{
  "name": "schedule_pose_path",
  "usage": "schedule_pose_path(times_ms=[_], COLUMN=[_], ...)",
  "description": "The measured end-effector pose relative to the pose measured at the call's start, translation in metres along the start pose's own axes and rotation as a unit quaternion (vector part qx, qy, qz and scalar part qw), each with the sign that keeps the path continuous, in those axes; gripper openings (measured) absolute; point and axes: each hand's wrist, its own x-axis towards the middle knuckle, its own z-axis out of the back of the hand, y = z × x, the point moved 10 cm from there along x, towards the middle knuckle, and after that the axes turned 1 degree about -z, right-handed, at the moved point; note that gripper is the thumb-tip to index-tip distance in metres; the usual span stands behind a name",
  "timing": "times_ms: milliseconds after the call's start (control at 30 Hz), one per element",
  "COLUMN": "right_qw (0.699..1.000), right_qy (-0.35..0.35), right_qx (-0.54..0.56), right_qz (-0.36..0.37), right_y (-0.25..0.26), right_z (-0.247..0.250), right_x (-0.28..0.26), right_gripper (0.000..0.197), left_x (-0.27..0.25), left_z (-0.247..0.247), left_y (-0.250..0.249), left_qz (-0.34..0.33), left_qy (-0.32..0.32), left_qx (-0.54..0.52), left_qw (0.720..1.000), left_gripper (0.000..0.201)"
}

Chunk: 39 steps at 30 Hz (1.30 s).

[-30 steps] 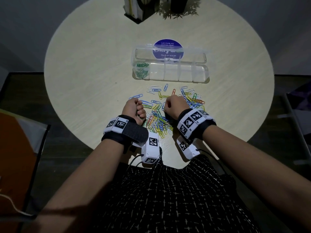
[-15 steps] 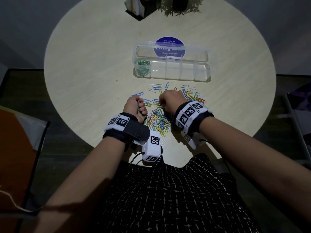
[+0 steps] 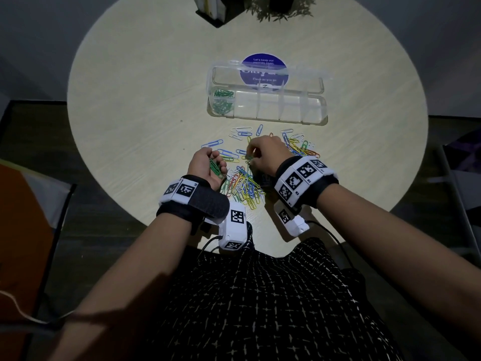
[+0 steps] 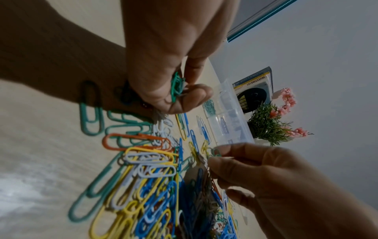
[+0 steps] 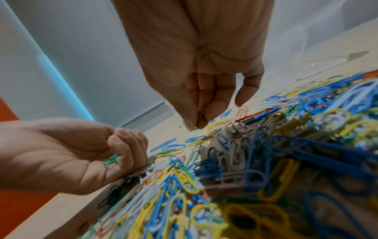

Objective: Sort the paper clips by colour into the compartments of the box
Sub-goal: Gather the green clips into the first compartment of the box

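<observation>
A heap of mixed-colour paper clips (image 3: pixel 244 185) lies on the round table (image 3: pixel 135 105), in front of a clear compartment box (image 3: pixel 286 106). Green clips (image 3: pixel 222 100) fill the box's leftmost compartment. My left hand (image 3: pixel 208 165) is curled palm up at the heap's left edge, holding a few green clips (image 4: pixel 176 86) (image 5: pixel 110 160). My right hand (image 3: pixel 265 152) hovers over the heap's far side, thumb and forefinger pinching one green clip (image 5: pixel 200 118) (image 4: pixel 214 152).
The box lid (image 3: pixel 268 76) lies open behind the box, over a round blue sticker (image 3: pixel 264 65). A book holder (image 3: pixel 210 9) and a small plant (image 3: pixel 281 9) stand at the table's far edge. An orange chair (image 3: pixel 23 230) is at my left.
My right hand has moved from the heap's near side to its far side and lifted a green clip. My left hand has turned palm up, showing the green clips it holds.
</observation>
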Motion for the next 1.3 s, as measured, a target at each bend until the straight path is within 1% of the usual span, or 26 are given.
schedule_pose_path(times_ms=[67, 133, 267, 333, 433, 467, 533, 600, 733, 767, 833, 900, 933, 967, 1033, 1067, 1167, 1300], right_qw=[0.996, 0.988, 0.975, 0.972, 0.975, 0.981, 0.995, 0.998, 0.992, 0.991, 0.989, 0.992, 0.995, 0.995, 0.991, 0.988, 0.984, 0.983], right_qy=[0.038, 0.061, 0.073, 0.080, 0.075, 0.058, 0.008, -0.033, -0.012, -0.015, -0.044, -0.064, -0.053, -0.030, 0.017, 0.027, 0.017, 0.010], right_qx=[-0.076, -0.132, -0.196, -0.210, -0.204, -0.181, -0.093, -0.013, 0.049, 0.061, 0.082, 0.051, 0.015, -0.022, -0.090, -0.108, -0.130, -0.140], right_qz=[0.039, 0.057, 0.068, 0.073, 0.056, 0.046, 0.030, 0.045, 0.115, 0.120, 0.111, 0.093, 0.089, 0.090, 0.100, 0.106, 0.121, 0.116], right_y=[0.010, 0.013, 0.017, 0.018, 0.015, 0.015, 0.018, 0.033, 0.076, 0.080, 0.080, 0.073, 0.070, 0.068, 0.067, 0.066, 0.069, 0.067], right_z=[-0.009, -0.012, -0.014, -0.017, -0.015, -0.010, 0.007, 0.021, 0.023, 0.024, 0.031, 0.029, 0.022, 0.010, -0.015, -0.022, -0.026, -0.024], right_x=[-0.003, -0.006, -0.009, -0.009, -0.009, -0.008, -0.008, -0.009, -0.011, -0.009, -0.003, 0.006, 0.010, 0.014, 0.017, 0.018, 0.019, 0.022], right_gripper=[0.027, 0.031, 0.028, 0.027, 0.027, 0.026, 0.022, 0.017, 0.018, 0.020, 0.022, 0.020, 0.020, 0.021, 0.022, 0.022, 0.022, 0.022], left_x=[0.000, -0.001, -0.003, -0.005, -0.008, -0.009, -0.012, -0.013, -0.016, -0.017, -0.015, -0.013, -0.012, -0.012, -0.014, -0.014, -0.013, -0.014], left_z=[0.001, 0.003, 0.009, 0.010, 0.007, 0.005, 0.003, 0.000, -0.007, -0.006, -0.001, 0.005, 0.009, 0.013, 0.020, 0.022, 0.029, 0.035], left_y=[0.000, -0.001, -0.003, -0.004, -0.008, -0.008, -0.010, -0.009, -0.001, 0.001, 0.000, -0.002, -0.004, -0.006, -0.011, -0.014, -0.021, -0.025], left_qz=[-0.001, -0.002, -0.004, -0.008, -0.020, -0.022, -0.026, -0.024, 0.012, 0.024, 0.040, 0.047, 0.050, 0.051, 0.044, 0.040, 0.024, 0.010], left_qy=[0.001, 0.000, -0.009, -0.009, 0.002, 0.005, 0.009, 0.021, 0.051, 0.053, 0.047, 0.051, 0.050, 0.046, 0.039, 0.038, 0.025, 0.008], left_qx=[-0.005, -0.009, -0.014, -0.020, -0.043, -0.050, -0.064, -0.080, -0.081, -0.078, -0.053, -0.027, -0.021, -0.020, -0.020, -0.024, -0.040, -0.051], left_qw=[1.000, 1.000, 1.000, 1.000, 0.999, 0.998, 0.998, 0.996, 0.995, 0.995, 0.997, 0.997, 0.997, 0.997, 0.998, 0.998, 0.999, 0.999], left_gripper=[0.037, 0.037, 0.037, 0.037, 0.039, 0.040, 0.040, 0.040, 0.043, 0.043, 0.050, 0.065, 0.070, 0.068, 0.051, 0.044, 0.041, 0.040])
